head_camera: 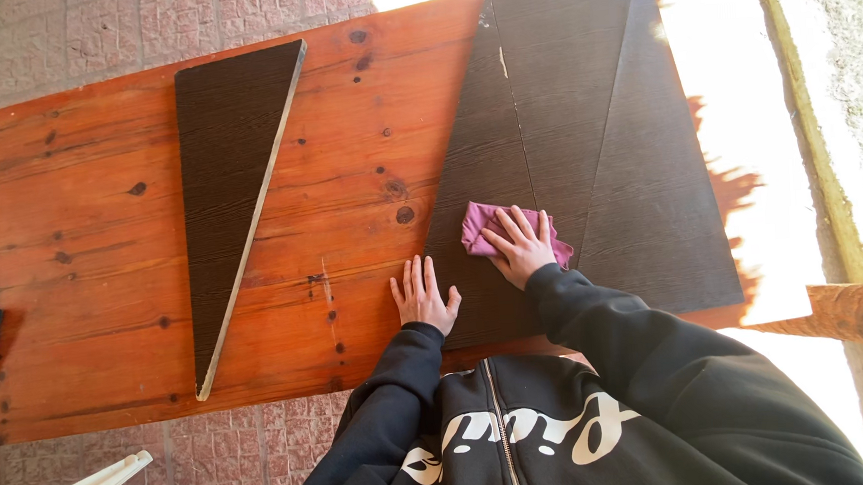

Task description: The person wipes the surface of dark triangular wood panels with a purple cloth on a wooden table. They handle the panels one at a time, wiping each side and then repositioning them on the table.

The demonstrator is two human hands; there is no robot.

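Right of centre in the frame, the right hand (522, 249) presses flat, fingers spread, on a crumpled magenta cloth (486, 231) lying on the dark wood-grain panels (565, 134), while the left hand (423, 298) rests open and empty on the orange wooden table (102, 243) at the panels' lower left edge. The panels seem to lie loose side by side, so a hard wipe could likely push them apart or toward the table's far edge at right. The cloth could also bunch and slip from under the palm.
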